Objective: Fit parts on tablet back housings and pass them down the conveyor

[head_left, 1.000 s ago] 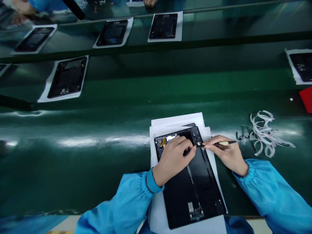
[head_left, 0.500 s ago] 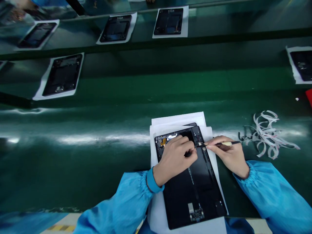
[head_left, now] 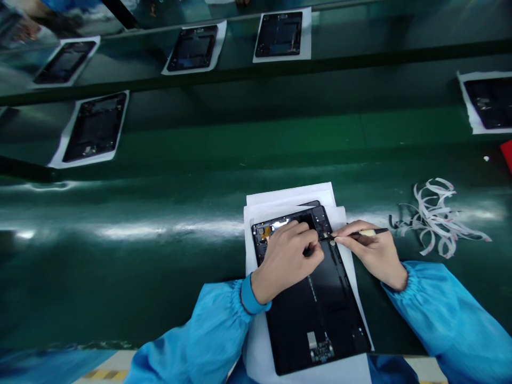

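Note:
An opened black tablet (head_left: 296, 325), its inner parts bare, lies slightly turned on white sheets (head_left: 256, 330). My left hand (head_left: 290, 250) rests over its upper part with fingers curled in; whatever the fingertips hold is hidden. In my right hand (head_left: 370, 250) is a slim dark tool (head_left: 368, 232) with a cream section, pinched between thumb and fingers like a pen. The tool's tip meets the tablet's right edge, near small parts and a round silver spot. An orange flex piece (head_left: 264, 233) shows at the tablet's top left.
Curled white strips (head_left: 438, 218) lie in a heap right of my right hand. Farther off, on the green surface, another opened tablet (head_left: 96, 127) sits on paper at left, and one (head_left: 490, 101) at right. Several more stand along the back, including one (head_left: 279, 34). A red object (head_left: 507, 154) shows at the right edge.
The tablets at far left and far right on the middle strip have slid left. The tool in my right hand has shifted slightly left at the tablet's edge. My left hand stays put.

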`<state>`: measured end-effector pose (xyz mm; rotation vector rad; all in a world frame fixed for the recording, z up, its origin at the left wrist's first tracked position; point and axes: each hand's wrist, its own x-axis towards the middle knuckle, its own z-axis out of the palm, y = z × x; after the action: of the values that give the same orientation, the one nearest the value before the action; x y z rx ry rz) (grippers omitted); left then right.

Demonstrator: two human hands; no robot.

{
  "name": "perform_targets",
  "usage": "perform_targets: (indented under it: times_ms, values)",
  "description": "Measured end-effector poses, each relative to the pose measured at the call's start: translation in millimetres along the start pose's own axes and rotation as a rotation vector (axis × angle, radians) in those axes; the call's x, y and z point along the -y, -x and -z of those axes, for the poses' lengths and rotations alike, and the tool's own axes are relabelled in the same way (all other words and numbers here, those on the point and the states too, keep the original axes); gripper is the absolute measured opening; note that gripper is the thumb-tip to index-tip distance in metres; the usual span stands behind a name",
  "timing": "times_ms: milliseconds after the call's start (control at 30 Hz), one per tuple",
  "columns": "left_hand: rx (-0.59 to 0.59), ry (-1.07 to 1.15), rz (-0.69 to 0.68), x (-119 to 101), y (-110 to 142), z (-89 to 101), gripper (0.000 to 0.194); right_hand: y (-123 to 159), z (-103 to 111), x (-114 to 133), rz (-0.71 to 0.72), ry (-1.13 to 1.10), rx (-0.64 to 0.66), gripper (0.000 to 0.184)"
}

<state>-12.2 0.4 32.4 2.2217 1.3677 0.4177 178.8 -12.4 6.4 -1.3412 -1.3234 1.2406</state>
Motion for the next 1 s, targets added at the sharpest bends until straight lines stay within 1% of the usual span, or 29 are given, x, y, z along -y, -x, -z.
perform_targets:
  times_ms: [167,333,633,767,900,1000]
  values:
    - [0.008,-0.008,-0.007,0,0,-0.2,0.019,-2,1,4,-0.025,-0.015,-0.012,0.016]
    - [0.025,-0.025,0.004,-2,-1,0.7,0.019,-2,-1,10,-0.026,0.064,-0.034,0.021]
    - [0.039,-0.037,0.031,-5,-1,1.3,0.019,-1,-3,11,-0.006,0.085,-0.066,0.025]
    - [0.035,-0.039,0.041,-6,-2,1.1,0.02,0,-3,10,-0.008,0.097,-0.052,0.026]
    - [0.039,-0.044,0.043,-5,-2,-0.2,0.02,-2,-2,11,0.0,0.087,-0.061,0.034]
    - [0.043,-0.044,0.047,-5,-1,0.8,0.02,-3,-3,14,0.009,0.071,-0.038,0.041]
